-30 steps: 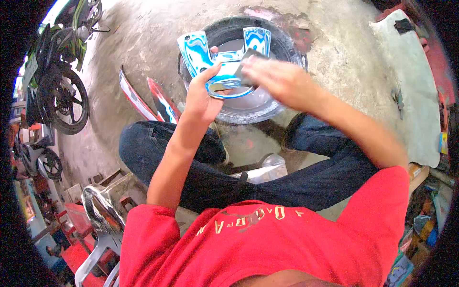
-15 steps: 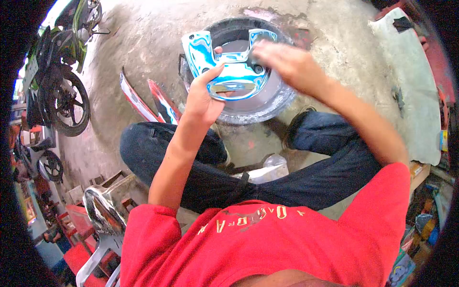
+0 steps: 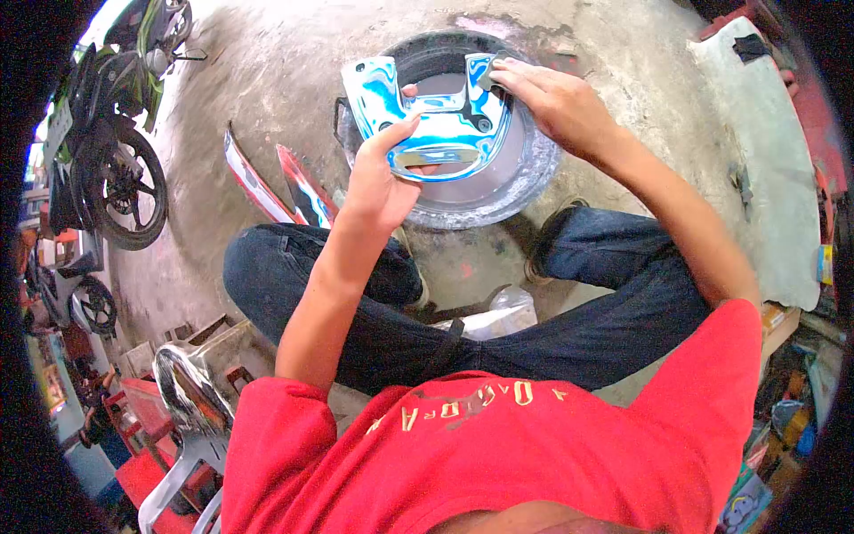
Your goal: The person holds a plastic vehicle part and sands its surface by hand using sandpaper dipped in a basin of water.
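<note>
My left hand (image 3: 390, 173) grips a U-shaped motorcycle panel (image 3: 436, 133), its thumb on the near face and fingers behind. The panel is glossy with blue and white swirls and has a few dark screw holes. It is held over a round black tub (image 3: 498, 209) of greyish water. My right hand (image 3: 556, 102) is at the panel's upper right arm, fingers closed on a small dark grey piece of sandpaper (image 3: 488, 80) pressed against the edge. Most of that sheet is hidden under the fingers.
Two red, white and blue panels (image 3: 302, 191) lie on the concrete floor left of the tub. A motorcycle (image 3: 111, 169) stands at far left. Near my legs is a white container (image 3: 498, 320). A pale board (image 3: 765, 169) lies at right, a chair (image 3: 191, 418) at lower left.
My right hand, blurred before, is now sharper and has moved slightly up and right along the panel's right arm. The left hand still holds the panel, which has barely shifted.
</note>
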Motion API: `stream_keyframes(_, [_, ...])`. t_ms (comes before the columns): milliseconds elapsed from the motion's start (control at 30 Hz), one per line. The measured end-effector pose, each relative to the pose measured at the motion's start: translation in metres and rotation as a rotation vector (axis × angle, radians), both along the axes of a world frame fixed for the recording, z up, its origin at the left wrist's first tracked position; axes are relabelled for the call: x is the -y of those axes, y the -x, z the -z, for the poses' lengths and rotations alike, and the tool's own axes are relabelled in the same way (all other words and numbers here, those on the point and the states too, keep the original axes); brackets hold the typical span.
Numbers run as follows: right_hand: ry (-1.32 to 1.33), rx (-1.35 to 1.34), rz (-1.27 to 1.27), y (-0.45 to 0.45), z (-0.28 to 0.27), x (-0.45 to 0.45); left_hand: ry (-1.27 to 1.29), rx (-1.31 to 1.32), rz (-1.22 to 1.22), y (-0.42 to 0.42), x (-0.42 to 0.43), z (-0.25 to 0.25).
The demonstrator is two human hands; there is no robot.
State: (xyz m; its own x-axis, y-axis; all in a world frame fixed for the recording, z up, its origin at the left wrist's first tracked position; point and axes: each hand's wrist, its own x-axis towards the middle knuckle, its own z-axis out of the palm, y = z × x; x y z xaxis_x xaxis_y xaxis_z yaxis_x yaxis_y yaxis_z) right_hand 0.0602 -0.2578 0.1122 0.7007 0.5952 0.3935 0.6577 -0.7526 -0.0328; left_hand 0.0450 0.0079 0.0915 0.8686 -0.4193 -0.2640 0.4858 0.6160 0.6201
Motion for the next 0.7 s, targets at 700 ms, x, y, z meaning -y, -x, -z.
stream_keyframes(700, [-0.084, 0.064, -0.289, 0.038, 0.000, -0.035, 0.013, -0.016, -0.031, 0.000, 0.001, -0.003])
